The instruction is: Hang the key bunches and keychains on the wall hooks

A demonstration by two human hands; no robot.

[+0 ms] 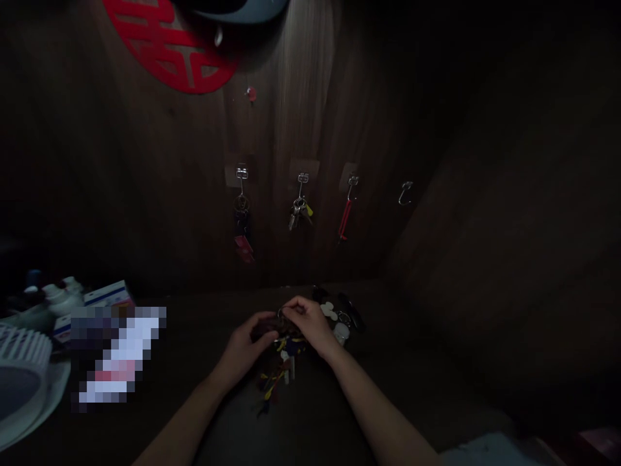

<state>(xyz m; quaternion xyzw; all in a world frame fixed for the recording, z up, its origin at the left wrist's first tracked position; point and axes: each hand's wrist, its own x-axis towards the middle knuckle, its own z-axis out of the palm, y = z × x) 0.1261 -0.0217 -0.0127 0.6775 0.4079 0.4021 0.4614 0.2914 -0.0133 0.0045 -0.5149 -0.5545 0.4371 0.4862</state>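
Note:
My left hand (242,346) and my right hand (310,325) are close together over the dark shelf top, at the lower middle of the head view. Between them is a bunch of keys (290,370) with a metal ring, which the right fingertips pinch near its top. The left thumb and fingers curl around a dark brownish part beside the ring. Blue and yellow tassels (290,345) with red bits dangle below, next to the silvery keys. Poor light hides the detail at the fingertips.
Keys (299,212), a dark keychain (242,220) and a red strap (345,220) hang from wall hooks; another hook (405,193) sits further right. Small items, including a white round container (341,333), lie beyond my right hand. A white basket (26,375) and bottles (61,299) stand left.

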